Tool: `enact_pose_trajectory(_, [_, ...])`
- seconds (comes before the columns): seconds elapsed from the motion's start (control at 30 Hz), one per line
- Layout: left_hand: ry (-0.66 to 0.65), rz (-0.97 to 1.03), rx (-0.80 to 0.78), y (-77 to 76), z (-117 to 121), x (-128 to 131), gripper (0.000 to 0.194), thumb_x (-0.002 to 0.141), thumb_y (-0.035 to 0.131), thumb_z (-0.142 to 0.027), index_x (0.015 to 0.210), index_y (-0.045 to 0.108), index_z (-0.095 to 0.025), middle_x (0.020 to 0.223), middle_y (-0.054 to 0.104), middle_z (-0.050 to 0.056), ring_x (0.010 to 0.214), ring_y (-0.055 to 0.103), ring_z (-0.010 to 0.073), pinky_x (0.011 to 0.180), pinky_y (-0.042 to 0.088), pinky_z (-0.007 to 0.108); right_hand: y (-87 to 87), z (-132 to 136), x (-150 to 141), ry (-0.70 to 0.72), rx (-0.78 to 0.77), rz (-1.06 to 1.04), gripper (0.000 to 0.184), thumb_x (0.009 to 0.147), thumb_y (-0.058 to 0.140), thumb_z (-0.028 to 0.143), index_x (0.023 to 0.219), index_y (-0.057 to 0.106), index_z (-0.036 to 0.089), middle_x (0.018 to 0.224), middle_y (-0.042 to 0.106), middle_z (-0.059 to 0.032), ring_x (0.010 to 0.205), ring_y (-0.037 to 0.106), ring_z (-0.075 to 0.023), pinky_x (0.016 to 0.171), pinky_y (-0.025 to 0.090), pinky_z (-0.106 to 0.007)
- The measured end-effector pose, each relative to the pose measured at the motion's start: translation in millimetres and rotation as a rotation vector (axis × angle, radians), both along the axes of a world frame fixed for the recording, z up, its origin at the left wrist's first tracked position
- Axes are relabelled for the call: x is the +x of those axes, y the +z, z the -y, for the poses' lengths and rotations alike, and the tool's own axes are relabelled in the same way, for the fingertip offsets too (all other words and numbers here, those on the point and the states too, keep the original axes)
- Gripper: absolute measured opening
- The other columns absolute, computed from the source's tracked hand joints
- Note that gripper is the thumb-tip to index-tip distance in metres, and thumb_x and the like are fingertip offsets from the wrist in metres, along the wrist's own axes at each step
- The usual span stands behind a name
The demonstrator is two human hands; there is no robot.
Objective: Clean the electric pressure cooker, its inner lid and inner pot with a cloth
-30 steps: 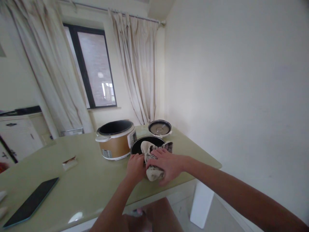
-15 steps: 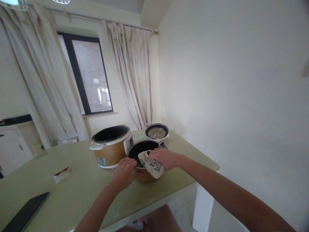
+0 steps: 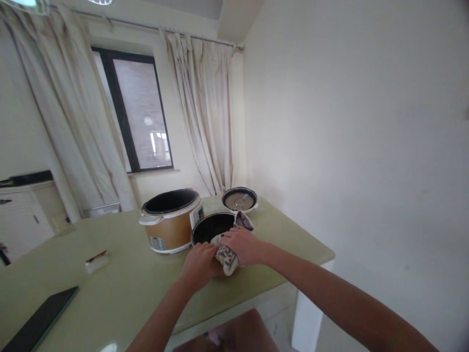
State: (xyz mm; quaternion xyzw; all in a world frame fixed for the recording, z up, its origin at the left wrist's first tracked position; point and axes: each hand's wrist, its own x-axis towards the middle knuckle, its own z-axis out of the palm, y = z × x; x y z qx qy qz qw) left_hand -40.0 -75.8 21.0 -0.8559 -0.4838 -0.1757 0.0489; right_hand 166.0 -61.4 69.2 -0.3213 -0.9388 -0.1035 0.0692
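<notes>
A dark-lined inner pot [image 3: 210, 227] stands near the front edge of the table. My right hand [image 3: 244, 244] is closed on a patterned cloth [image 3: 227, 259], pressing it over the pot's near rim; part of the cloth sticks up at the right. At the near left rim, my left hand [image 3: 201, 264] grips the pot, its fingers curled over the edge beside the cloth. Behind and to the left is a gold and white rice cooker body [image 3: 170, 232], its top uncovered. A round lid [image 3: 240, 199] lies inner side up behind the pot.
The pale green table [image 3: 135, 293] carries a dark flat tablet-like object [image 3: 42, 318] at front left and a small white packet [image 3: 96, 261]. A wall [image 3: 348, 146] rises to the right. A brown seat [image 3: 234, 335] is below the table's front edge.
My right hand and the cloth have moved slightly left along the near rim, closer to my left hand. The left hand has shifted right, and the pot appears a little turned or tilted.
</notes>
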Motion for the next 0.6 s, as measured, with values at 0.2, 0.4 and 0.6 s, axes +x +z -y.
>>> enact_pose_trajectory(0.2, [-0.086, -0.025, 0.047, 2.3, -6, -29, 0.031, 0.090, 0.072, -0.050, 0.083, 0.066, -0.020, 0.088, 0.071, 0.006, 0.093, 0.063, 0.0251, 0.084, 0.040, 0.037, 15.8, -28, 40, 0.210, -0.179, -0.033, 0.069, 0.068, 0.088, 0.032, 0.129, 0.060, 0.017, 0.122, 0.069, -0.0113, 0.109, 0.066, -0.0280, 0.098, 0.049, -0.039])
enact_pose_trajectory(0.4, [-0.015, -0.036, 0.010, 5.5, 8, -18, 0.030, 0.091, 0.070, -0.051, 0.087, 0.070, -0.021, 0.089, 0.074, 0.006, 0.094, 0.066, 0.0262, 0.084, 0.038, 0.037, 24.3, -40, 42, 0.171, -0.196, 0.086, 0.064, 0.067, 0.088, 0.023, 0.126, 0.064, 0.019, 0.125, 0.066, -0.0127, 0.116, 0.063, -0.0320, 0.098, 0.048, -0.042])
enact_pose_trajectory(0.6, [0.080, -0.038, -0.035, 5.4, 11, -4, 0.015, 0.089, 0.069, -0.034, 0.093, 0.074, -0.021, 0.094, 0.076, 0.010, 0.097, 0.068, 0.0279, 0.084, 0.038, 0.038, 16.9, -12, -15, 0.117, -0.178, 0.162, 0.045, 0.076, 0.079, 0.023, 0.119, 0.067, 0.017, 0.111, 0.072, -0.0120, 0.101, 0.069, -0.0305, 0.086, 0.051, -0.039])
